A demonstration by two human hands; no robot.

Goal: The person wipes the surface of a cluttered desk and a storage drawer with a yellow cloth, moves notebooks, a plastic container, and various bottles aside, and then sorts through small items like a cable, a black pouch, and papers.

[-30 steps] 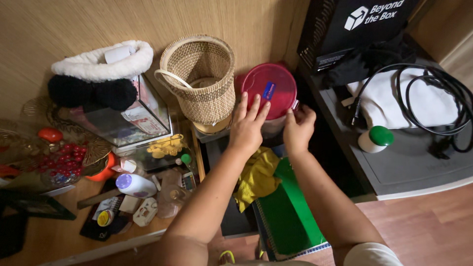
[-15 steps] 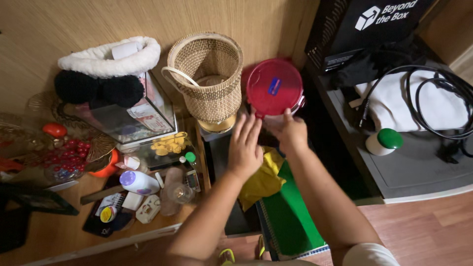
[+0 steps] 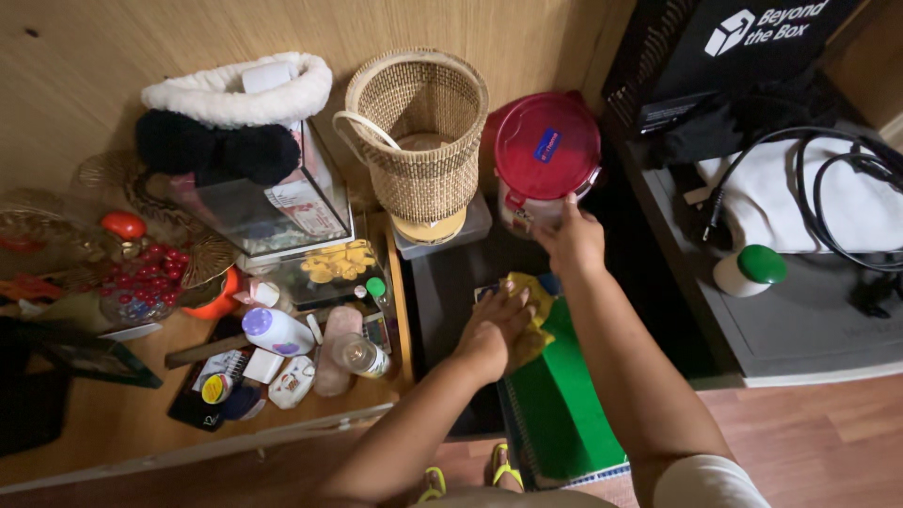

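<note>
A round clear container with a red lid (image 3: 546, 149) stands against the wall, next to a woven basket (image 3: 419, 132). My right hand (image 3: 572, 237) grips its lower front edge. Below it, my left hand (image 3: 493, 331) is down on a crumpled yellow cloth (image 3: 532, 331), fingers closed over it. The cloth lies on a green spiral notebook (image 3: 560, 400) on a dark low surface.
A glass box (image 3: 259, 212) topped with black and white fluffy items stands at the left. Small bottles, a red bead dish (image 3: 141, 282) and clutter fill the wooden shelf. At the right are a black box (image 3: 743, 47), black cables (image 3: 837, 207) and a green-capped white jar (image 3: 749, 270).
My left hand has left the red lid and dropped onto the yellow cloth. My right hand stays at the container, which now sits a little further back right.
</note>
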